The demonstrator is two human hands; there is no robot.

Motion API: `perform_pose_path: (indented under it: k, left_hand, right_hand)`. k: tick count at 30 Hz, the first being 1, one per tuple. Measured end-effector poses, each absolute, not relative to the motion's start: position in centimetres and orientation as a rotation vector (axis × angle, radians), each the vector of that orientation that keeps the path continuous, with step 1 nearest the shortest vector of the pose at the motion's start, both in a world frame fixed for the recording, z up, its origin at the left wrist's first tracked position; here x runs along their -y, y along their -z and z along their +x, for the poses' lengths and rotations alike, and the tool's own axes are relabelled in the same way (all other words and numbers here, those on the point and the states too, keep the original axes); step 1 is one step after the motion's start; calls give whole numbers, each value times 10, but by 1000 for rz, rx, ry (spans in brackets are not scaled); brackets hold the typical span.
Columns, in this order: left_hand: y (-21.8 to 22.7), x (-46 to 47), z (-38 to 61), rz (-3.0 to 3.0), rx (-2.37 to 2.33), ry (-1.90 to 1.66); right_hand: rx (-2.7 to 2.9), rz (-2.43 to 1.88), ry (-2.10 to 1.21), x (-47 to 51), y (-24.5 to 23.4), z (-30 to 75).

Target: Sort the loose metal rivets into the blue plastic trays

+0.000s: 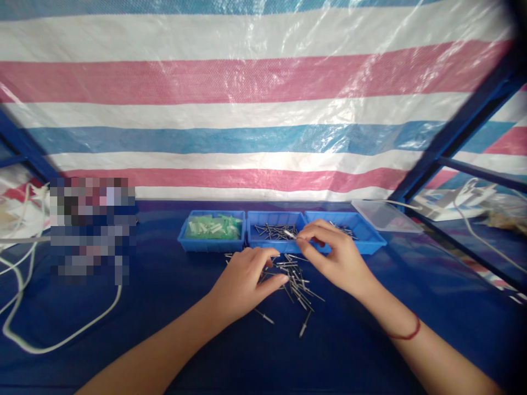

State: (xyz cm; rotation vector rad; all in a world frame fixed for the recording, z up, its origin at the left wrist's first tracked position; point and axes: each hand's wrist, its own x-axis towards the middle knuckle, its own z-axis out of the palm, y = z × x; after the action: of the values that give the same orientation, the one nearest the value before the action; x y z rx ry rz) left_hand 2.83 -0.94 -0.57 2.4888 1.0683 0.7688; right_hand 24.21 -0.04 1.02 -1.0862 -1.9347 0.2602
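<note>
My right hand pinches a pop rivet between thumb and forefinger, over the front of the middle blue bin. Inside that bin lie many rivets. My left hand hovers at the pile of loose pop rivets on the table, thumb and forefinger apart with nothing visible held. Part of the pile is hidden behind this hand. Two single rivets lie nearer to me, one pointing away and another beside my left thumb. More rivets show in the right blue bin, partly covered by my right hand.
A left blue bin holds green-tinted plastic packets. Behind the right bin lies a clear plastic lid. White cables loop over the blue table at left, near a blurred-out patch. A striped sheet hangs behind, between blue frame posts.
</note>
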Motion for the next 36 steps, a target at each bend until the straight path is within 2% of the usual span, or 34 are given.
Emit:
perform_pose_path:
  k: [6,9,21,36]
  left_hand:
    - [2,18,27,2750,-763,-456]
    - [9,21,28,2791,-704,-415]
    - [24,10,31,2873,-839,-437]
    - [20,6,32,2861,-1030,-451]
  right_hand:
    - [1846,-1553,199,-27,5,287]
    - [1879,-1603,268,-31,9,289]
    - [2260,-995,-312,18,-12,227]
    - [2426,-1116,-386,16,-10,228]
